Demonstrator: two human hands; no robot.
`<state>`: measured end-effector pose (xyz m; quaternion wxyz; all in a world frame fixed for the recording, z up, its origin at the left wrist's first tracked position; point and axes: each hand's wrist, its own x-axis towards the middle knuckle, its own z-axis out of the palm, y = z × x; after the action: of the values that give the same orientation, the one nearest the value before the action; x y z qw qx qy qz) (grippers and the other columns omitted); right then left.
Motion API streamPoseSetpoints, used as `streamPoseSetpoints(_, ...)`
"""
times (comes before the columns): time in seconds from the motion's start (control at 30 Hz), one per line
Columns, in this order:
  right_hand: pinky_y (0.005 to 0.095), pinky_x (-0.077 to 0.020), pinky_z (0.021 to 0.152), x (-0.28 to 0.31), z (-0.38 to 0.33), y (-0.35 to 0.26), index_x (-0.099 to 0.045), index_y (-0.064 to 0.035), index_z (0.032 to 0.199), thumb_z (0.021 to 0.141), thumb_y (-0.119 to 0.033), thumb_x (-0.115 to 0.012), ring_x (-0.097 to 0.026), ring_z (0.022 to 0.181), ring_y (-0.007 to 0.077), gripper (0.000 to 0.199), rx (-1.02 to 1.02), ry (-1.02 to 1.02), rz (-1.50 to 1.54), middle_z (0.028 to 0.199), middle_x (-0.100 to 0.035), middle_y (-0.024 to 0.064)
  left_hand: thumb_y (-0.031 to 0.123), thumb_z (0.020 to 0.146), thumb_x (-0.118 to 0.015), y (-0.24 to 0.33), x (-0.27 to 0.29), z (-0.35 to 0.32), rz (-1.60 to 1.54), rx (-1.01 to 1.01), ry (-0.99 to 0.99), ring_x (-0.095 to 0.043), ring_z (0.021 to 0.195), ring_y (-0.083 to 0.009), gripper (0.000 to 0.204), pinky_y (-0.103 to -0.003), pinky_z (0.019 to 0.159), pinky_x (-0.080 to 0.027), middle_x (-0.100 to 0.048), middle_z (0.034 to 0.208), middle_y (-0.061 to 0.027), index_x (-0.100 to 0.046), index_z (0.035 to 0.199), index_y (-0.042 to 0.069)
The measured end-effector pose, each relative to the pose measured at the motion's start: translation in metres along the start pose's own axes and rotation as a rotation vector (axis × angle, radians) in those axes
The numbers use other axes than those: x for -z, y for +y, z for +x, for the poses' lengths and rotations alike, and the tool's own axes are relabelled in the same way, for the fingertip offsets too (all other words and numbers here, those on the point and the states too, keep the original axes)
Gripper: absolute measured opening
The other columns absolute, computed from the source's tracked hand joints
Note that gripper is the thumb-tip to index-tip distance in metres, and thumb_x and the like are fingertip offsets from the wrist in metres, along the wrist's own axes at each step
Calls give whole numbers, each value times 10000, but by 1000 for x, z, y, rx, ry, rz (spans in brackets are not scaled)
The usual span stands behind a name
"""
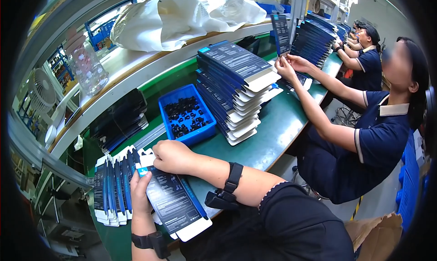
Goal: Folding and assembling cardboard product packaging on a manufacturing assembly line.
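Observation:
My left hand (pixel 140 193) grips a flat, folded carton (pixel 175 202) by its left side, thumb on the printed face. The carton is black with blue edges and white end flaps, tilted over the near bench edge. At its upper end my right hand (pixel 171 156) is curled closed by a white flap; its fingertips, and whatever they hold, are hidden. A row of similar flat cartons (pixel 111 188) leans left of my left hand. Beyond my right hand sits a blue bin (pixel 193 135) of small black plastic parts (pixel 184 110).
A tall stack of flat cartons (pixel 236 63) stands right of the bin on the green bench (pixel 280 129). More dark cartons (pixel 120 120) lie behind. White bags (pixel 168 19) rest on the shelf above. On the right, a co-worker (pixel 382 120) holds up a carton (pixel 281 35).

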<state>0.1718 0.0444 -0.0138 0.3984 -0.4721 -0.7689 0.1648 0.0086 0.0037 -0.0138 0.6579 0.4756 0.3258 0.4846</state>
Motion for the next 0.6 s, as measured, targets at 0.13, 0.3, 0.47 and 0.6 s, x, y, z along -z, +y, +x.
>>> streamPoseSetpoints(0.13,434,-462,623,2,2,-1,-566,12,640,682,-153,-573,-579,665,364,171,-24,-38,11,678,-581,193,86,827,-471,5,-5,-3,-2,-2,2,-599,800,-165,294,-269,709,-478,-601,949,-111,-510,1091,-35)
streamPoseSetpoints(0.3,437,-465,629,7,4,0,-592,12,635,666,-145,-568,-585,644,373,162,-124,-166,76,638,-581,209,87,826,-461,4,-7,-5,84,-27,20,-592,748,-154,261,-255,664,-466,-604,897,-97,-534,1044,-35)
streamPoseSetpoints(0.47,438,-474,667,-3,0,-2,-592,25,685,702,-125,-548,-595,715,367,157,-86,-142,-58,730,-597,212,88,817,-459,4,-7,-3,58,-15,41,-596,745,-164,279,-264,669,-473,-602,890,-100,-525,1058,-36)
streamPoseSetpoints(0.6,447,-484,678,-2,-1,-5,-575,16,783,768,-109,-528,-593,750,367,134,15,-12,-82,823,-585,185,113,798,-453,8,-10,-1,22,-22,84,-608,757,-197,325,-288,684,-499,-600,915,-130,-502,1082,-36)
